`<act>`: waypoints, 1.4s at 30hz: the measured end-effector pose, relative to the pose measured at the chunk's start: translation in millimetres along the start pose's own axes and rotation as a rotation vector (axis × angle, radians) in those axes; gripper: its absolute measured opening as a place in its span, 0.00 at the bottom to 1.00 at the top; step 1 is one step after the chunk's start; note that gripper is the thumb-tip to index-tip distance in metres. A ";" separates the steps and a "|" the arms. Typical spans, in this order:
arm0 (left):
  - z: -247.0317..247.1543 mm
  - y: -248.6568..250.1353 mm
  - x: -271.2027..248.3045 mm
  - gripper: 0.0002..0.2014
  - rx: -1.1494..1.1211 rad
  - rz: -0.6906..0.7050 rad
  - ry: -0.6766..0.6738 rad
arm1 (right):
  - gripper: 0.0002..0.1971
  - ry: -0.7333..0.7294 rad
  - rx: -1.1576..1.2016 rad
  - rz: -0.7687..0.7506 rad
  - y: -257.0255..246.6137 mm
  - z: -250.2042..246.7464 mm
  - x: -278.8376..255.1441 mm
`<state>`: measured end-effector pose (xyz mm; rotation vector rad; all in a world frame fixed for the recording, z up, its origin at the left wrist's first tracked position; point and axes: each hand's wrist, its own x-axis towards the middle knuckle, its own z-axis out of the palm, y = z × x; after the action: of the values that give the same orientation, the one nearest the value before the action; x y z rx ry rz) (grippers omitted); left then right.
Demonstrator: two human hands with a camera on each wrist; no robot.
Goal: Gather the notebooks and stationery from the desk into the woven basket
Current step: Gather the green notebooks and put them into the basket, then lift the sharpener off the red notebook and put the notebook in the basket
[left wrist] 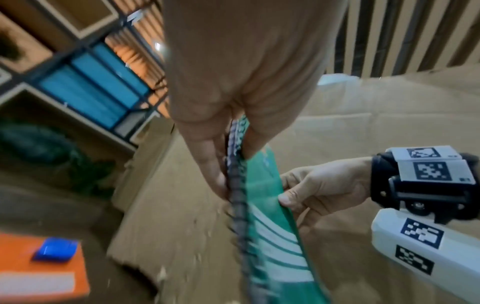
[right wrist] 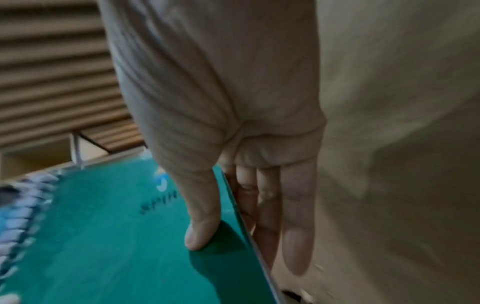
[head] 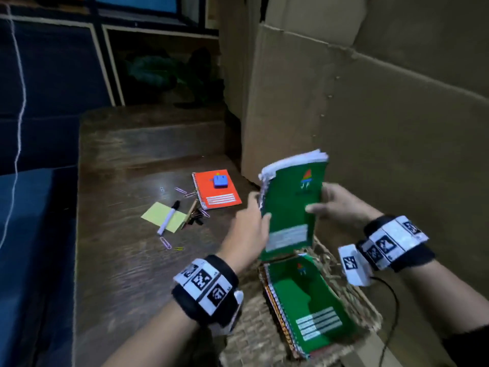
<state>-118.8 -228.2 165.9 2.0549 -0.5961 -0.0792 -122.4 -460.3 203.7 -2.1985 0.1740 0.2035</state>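
While the yellow notepad [head: 163, 216] with a marker [head: 168, 217] across it lies left of centre on the desk [head: 127, 260], we see the orange notebook [head: 216, 189] just right of it. Our left hand [head: 248, 229] pinches the green notebook [head: 292, 205] at its spiral edge, our right hand [head: 336, 205] pinches the opposite edge, upright above the basket [head: 367, 308] at lower right.

The head view looks down from above both wrists. Each wrist view looks close along its own hand. All three share the green spiral-bound notebook [head: 292, 205] held between them.
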 end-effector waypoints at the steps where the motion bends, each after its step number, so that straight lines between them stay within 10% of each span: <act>1: 18.0 -5.9 -0.1 0.19 -0.001 -0.091 -0.069 | 0.16 -0.038 -0.063 0.082 19.8 -1.2 -7.6; 10: 125.4 -44.5 -18.2 0.07 0.129 -0.516 -0.795 | 0.27 -0.288 -0.813 0.619 84.1 39.2 -43.8; 21: 131.4 -46.9 -25.3 0.14 0.680 -0.346 -0.929 | 0.20 -0.283 -0.990 0.539 104.0 73.6 -39.4; 29: 15.6 -23.8 19.1 0.16 0.221 -0.513 -0.740 | 0.28 -0.188 -1.082 0.445 21.3 37.0 1.8; 42: -116.7 -121.1 97.7 0.05 0.343 -0.467 -0.013 | 0.17 -0.156 -0.752 0.202 -79.0 69.1 167.0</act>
<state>46.8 -128.1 146.4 2.4962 -0.1287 -0.2800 50.6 -366.6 190.1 -2.8922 0.2634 0.6352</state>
